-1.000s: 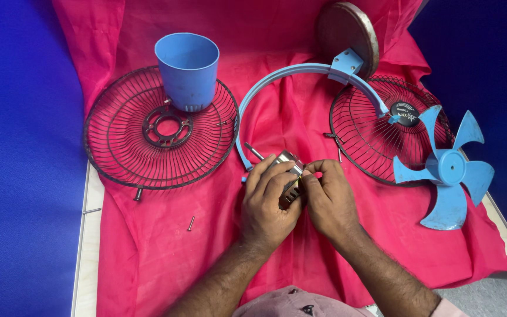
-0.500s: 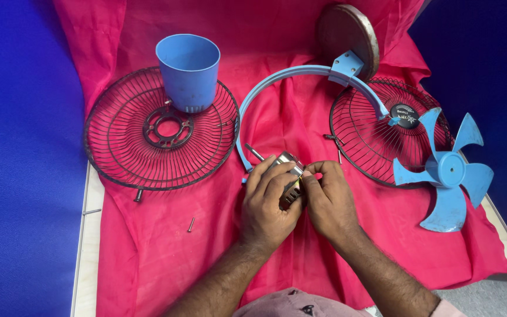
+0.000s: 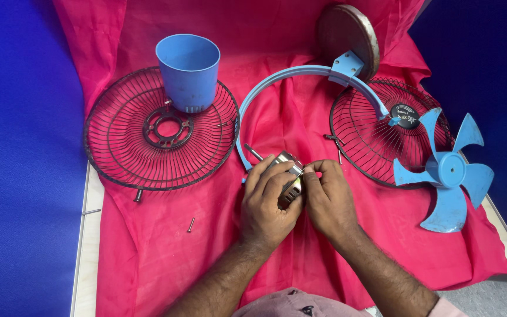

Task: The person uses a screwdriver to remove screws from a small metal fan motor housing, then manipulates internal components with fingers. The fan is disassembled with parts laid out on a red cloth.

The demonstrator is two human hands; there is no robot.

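Note:
A small silver fan motor [image 3: 287,166] with a thin shaft pointing up-left rests on the red cloth [image 3: 159,258] in the middle. My left hand [image 3: 268,202] wraps around the motor from the left and below. My right hand [image 3: 328,196] presses its fingertips against the motor's right side; whatever it pinches there is hidden by the fingers. Just above the hands curves a blue semicircular fan bracket [image 3: 300,76], fixed to a round brown base [image 3: 347,35].
A dark wire fan guard [image 3: 118,158] lies left with a blue plastic cup-shaped cover [image 3: 189,70] standing on it. A second guard [image 3: 362,138] lies right, under a blue fan blade [image 3: 446,170]. Loose screws [image 3: 191,224] lie on the cloth. Blue walls flank both sides.
Both hands stay on the motor in the same spot. The red-tipped piece seen beside the right fingers earlier is no longer visible.

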